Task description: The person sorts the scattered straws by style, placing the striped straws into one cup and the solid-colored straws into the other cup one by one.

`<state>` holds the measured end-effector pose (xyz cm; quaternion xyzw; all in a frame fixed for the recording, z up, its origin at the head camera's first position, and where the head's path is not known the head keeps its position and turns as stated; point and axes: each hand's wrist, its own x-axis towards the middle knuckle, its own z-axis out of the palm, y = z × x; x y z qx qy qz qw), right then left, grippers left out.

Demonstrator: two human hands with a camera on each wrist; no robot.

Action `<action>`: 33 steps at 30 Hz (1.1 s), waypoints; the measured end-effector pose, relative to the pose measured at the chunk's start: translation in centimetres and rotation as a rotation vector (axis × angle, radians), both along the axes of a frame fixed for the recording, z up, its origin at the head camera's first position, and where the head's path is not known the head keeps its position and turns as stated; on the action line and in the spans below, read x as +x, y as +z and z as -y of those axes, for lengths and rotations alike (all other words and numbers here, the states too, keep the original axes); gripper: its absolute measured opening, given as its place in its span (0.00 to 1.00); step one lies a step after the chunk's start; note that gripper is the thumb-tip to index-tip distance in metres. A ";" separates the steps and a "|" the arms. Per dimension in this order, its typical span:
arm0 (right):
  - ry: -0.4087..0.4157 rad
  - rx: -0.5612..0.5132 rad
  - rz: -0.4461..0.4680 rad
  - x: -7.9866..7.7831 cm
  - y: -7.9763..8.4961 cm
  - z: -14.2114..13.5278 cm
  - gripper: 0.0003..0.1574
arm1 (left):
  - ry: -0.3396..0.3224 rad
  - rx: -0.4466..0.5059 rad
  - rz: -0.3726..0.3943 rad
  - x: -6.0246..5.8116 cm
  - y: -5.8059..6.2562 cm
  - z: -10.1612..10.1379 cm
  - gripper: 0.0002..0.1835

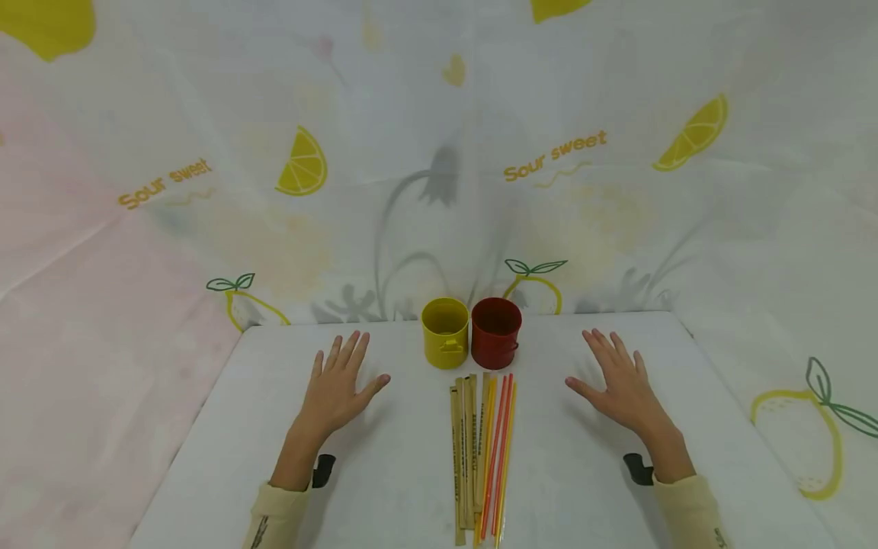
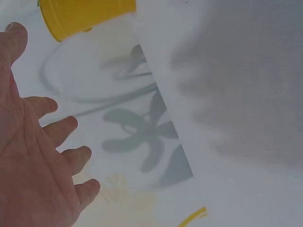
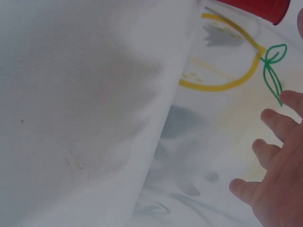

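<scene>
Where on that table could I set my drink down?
Bare tabletop lies between the left hand and the tan packets, and between the coloured sticks and the right hand. The middle is crowded: packets and sticks side by side, with the yellow cup and red cup just beyond.

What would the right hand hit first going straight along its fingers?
Probably the lemon-print backdrop: the right hand points well right of the red cup, over the far edge of the white table. Its height above the table is hard to judge.
</scene>
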<state>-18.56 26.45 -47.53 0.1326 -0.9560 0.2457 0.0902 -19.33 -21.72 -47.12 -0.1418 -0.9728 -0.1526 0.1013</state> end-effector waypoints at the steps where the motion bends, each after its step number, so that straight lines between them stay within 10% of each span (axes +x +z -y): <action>1: -0.001 0.000 -0.005 0.0 0.0 0.0 0.57 | -0.008 0.006 -0.005 -0.3 0.1 -0.2 0.48; 18: 0.019 -0.052 0.025 0.6 0.1 0.5 0.58 | -0.132 0.226 0.063 -5.6 1.0 -4.8 0.53; 33: 0.041 -0.103 0.001 0.9 0.2 0.4 0.56 | -0.252 0.839 0.326 -9.6 -1.3 -8.1 0.55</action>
